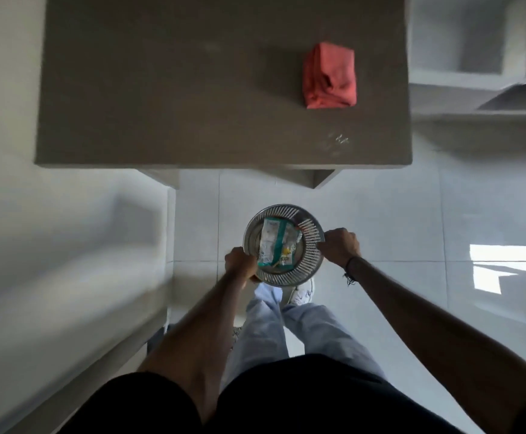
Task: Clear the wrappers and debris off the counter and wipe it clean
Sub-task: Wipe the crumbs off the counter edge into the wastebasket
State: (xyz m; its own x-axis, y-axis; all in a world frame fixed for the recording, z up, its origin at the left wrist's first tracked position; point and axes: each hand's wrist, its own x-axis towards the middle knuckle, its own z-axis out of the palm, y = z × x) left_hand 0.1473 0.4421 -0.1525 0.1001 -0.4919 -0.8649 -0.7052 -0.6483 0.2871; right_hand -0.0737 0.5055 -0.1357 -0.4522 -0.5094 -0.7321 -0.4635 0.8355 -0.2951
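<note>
So we've got both hands on a round slotted bin (313, 242), held over the tiled floor (396, 233) just short of the desk (161, 89). Our left hand (239, 263) is clenched on the near-left part of the rim, and our right hand (340, 246) is clenched on the right side of the rim, so the bin sits right between the two grips. The fingers on both sides curl out of view, so we can't see exactly how they hook the edge.

Inside the bin, between the grips, there's a crumpled wrapper (277, 244), whitish with a teal stripe and a bit of yellow. The print is too blurry to read, and there's some orange bit at the far rim that we can't make out.

Beyond the grips, up on the desk, a folded red cloth (330, 76) lies toward the right side, well apart from the bin. Nearer to us, close to the desk's front right edge, there are a few pale specks of debris (338, 140), too small to tell what they are.

Below the grips our legs and one white shoe (302, 294) peek out under the bin; the other foot is hidden. The whole left side is a smeared pale surface that we can't identify
</note>
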